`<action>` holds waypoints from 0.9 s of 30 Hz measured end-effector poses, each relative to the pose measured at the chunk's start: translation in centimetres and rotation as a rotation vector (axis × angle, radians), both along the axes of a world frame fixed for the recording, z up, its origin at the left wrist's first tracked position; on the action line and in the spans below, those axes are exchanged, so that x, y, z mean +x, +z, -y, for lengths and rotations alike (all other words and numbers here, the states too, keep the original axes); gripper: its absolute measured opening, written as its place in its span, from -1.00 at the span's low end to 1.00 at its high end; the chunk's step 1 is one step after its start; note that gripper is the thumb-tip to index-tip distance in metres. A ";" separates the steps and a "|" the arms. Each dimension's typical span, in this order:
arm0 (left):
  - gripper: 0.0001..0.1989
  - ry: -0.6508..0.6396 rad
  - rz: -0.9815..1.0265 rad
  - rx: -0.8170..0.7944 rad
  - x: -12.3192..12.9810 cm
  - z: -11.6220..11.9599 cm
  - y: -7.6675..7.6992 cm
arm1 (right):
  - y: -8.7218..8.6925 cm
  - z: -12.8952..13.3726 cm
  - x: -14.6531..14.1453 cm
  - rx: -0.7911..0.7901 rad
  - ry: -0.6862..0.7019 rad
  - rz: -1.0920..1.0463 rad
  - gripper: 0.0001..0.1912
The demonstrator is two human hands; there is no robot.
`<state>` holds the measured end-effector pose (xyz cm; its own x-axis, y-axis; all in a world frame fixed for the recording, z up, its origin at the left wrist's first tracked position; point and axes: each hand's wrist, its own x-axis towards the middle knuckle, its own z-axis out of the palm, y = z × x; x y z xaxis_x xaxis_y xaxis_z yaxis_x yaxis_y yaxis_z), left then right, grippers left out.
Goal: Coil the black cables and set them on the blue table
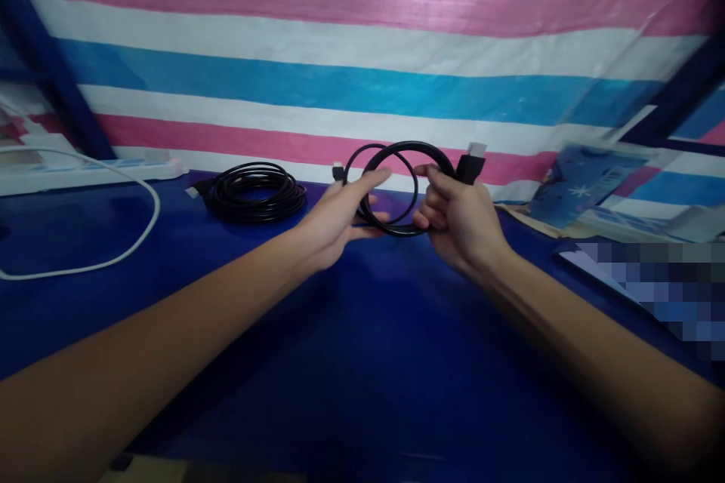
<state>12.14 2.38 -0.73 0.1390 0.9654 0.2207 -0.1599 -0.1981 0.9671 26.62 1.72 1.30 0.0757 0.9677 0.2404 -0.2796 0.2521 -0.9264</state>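
A black cable [411, 145] is wound into a round coil held up between both hands, with one thinner-looking loop standing out to the left. My right hand [461, 215] is closed on the coil's right side, thumb and forefinger pinching it. Above that hand sticks up a black plug [471, 164] with a flat, pale end. At the coil's left side, my left hand [345, 211] holds the loops loosely between its outstretched thumb and fingers. The cable's other plug [338, 171] shows just behind the left hand. Parts of the loops are hidden by the fingers.
A second black cable coil [254, 195] lies on the blue table [362, 362] to the left. Farther left are a white power strip [121, 170] and a white cord [152, 204]. A blue packet [589, 181] stands at right, before a striped sheet [340, 90].
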 end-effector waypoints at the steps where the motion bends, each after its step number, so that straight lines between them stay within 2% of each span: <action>1: -0.59 -0.110 0.078 -0.067 0.3 0.1 -0.2 | -0.1 -0.1 0.1 -0.009 -0.009 0.002 -0.95; 3: -0.74 -0.193 0.173 -0.112 0.7 0.2 -0.3 | -0.3 -0.5 0.3 -0.010 -0.011 0.080 -0.94; 6: -0.60 -0.212 0.192 -0.048 0.9 0.9 0.3 | -1.1 -1.0 0.4 0.008 0.038 0.295 -0.95; 10: -0.50 -0.347 0.138 -0.065 1.1 2.4 1.7 | -2.0 -1.5 0.5 0.049 0.095 0.478 -0.96; 12: -0.50 -0.411 0.123 -0.094 0.9 2.8 2.3 | -2.1 -1.7 0.6 0.149 0.013 0.624 -0.96; 14: -0.50 -0.465 0.119 -0.127 0.6 3.0 2.9 | -1.9 -1.7 0.7 0.310 -0.171 0.727 -0.92; 16: -0.49 -0.524 0.104 -0.150 0.0 3.1 3.5 | -1.4 -1.5 0.9 0.449 -0.276 0.721 -0.87; 19: -0.46 -0.589 0.073 -0.136 -0.7 3.5 4.5 | -0.5 -0.7 0.8 0.565 -0.168 0.610 -0.87; 22: -0.42 -0.578 0.060 -0.107 -1.1 4.1 5.3 | 0.1 0.3 0.4 0.623 -0.104 0.469 -0.86; 24: -0.41 -0.550 0.048 -0.111 -1.2 4.3 5.6 | 0.2 0.6 0.1 0.622 -0.151 0.472 -0.76; 27: -0.42 -0.533 0.015 -0.161 -1.1 4.3 5.6 | 0.0 0.7 -0.1 0.600 -0.194 0.577 -0.46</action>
<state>11.03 -1.93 4.86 0.6156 0.7838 0.0820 -0.2115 0.0641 0.9753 26.54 1.03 1.28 -0.0651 0.6465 0.7601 0.2932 0.7405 -0.6047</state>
